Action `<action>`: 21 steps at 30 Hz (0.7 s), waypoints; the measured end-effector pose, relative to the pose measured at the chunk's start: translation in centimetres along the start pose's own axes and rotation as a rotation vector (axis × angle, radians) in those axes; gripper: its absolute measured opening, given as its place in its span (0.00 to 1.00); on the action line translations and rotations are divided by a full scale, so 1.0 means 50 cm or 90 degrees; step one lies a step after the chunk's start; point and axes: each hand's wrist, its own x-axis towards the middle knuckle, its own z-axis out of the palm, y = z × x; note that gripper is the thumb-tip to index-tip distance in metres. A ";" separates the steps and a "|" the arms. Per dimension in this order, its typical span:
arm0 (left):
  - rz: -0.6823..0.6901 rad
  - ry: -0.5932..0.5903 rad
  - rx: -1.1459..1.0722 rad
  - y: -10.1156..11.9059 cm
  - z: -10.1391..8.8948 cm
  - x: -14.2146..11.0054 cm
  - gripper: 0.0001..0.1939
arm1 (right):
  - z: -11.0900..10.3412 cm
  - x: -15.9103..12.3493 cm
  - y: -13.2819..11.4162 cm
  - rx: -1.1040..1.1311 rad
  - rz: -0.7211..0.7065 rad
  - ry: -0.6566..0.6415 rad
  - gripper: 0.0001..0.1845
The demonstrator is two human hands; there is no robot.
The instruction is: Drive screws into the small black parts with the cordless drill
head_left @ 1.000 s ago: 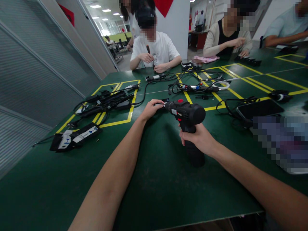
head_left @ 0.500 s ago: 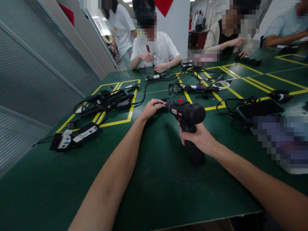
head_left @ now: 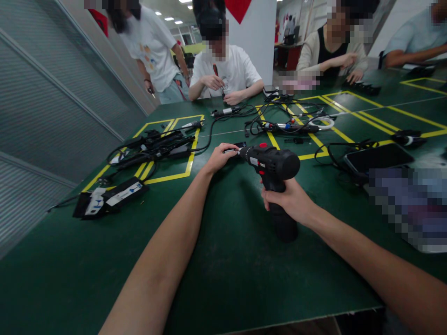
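My right hand [head_left: 288, 200] is closed round the grip of a black cordless drill [head_left: 270, 163] with red details. The drill's chuck points away to the left, and its tip meets my left fingertips. Bent fingers of my left hand [head_left: 220, 157] pinch around a small dark piece [head_left: 241, 145] at that tip, low over the green table. What exactly the left fingers hold is mostly hidden by the hand and the chuck.
Black cables and tools [head_left: 157, 144] lie inside yellow tape on the left, beside a black pouch [head_left: 111, 197]. Further off are tangled cables [head_left: 289, 125]; at right, a phone [head_left: 379, 158]. Across the table [head_left: 216, 279] a seated person [head_left: 226, 70] holds a screwdriver [head_left: 215, 70]. Others sit to the right.
A person in a white shirt has walked leftward behind the table's far side. My hands and the drill stay practically where they were.
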 end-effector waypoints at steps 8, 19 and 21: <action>-0.004 -0.002 0.006 -0.005 0.000 0.002 0.16 | -0.001 -0.002 -0.001 -0.012 0.003 -0.001 0.03; -0.013 0.000 0.010 -0.004 0.002 0.004 0.15 | -0.001 -0.001 0.001 -0.007 0.001 0.005 0.04; -0.013 0.002 0.008 -0.004 0.002 0.004 0.15 | -0.001 -0.001 -0.002 -0.006 0.001 0.005 0.04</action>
